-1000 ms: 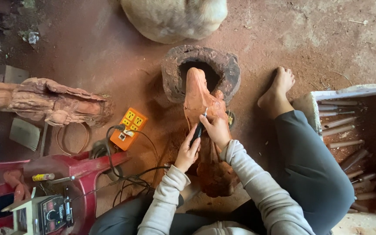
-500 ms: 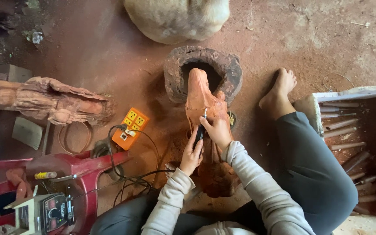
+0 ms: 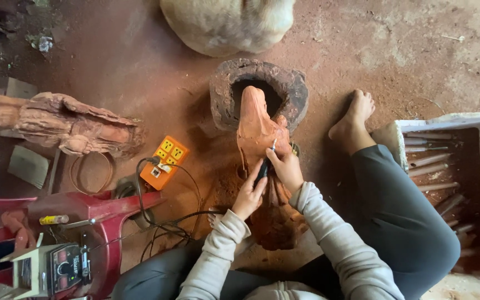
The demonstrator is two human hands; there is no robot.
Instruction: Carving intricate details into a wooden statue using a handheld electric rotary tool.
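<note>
A reddish wooden figure carving [image 3: 256, 128] leans with its top against a hollow round stump [image 3: 226, 89] and runs down between my legs. My right hand [image 3: 287, 166] rests on the carving and grips a thin black rotary tool [image 3: 263, 166], its tip touching the wood. My left hand [image 3: 248, 194] steadies the same tool from below, fingers on its black body. Grey sleeves cover both arms. My bare right foot [image 3: 354, 119] lies on the dirt beside the stump.
A second carved wooden figure [image 3: 68, 125] lies at the left. An orange power strip [image 3: 164, 161] with cables sits on the ground. A red plastic stool [image 3: 84, 216] holds a small control box [image 3: 56, 269]. A white box of chisels [image 3: 440, 178] stands right. A pale boulder [image 3: 226, 25] sits above.
The hands have shifted only slightly along the carving with the tool; the view moved a little. Nothing else has changed.
</note>
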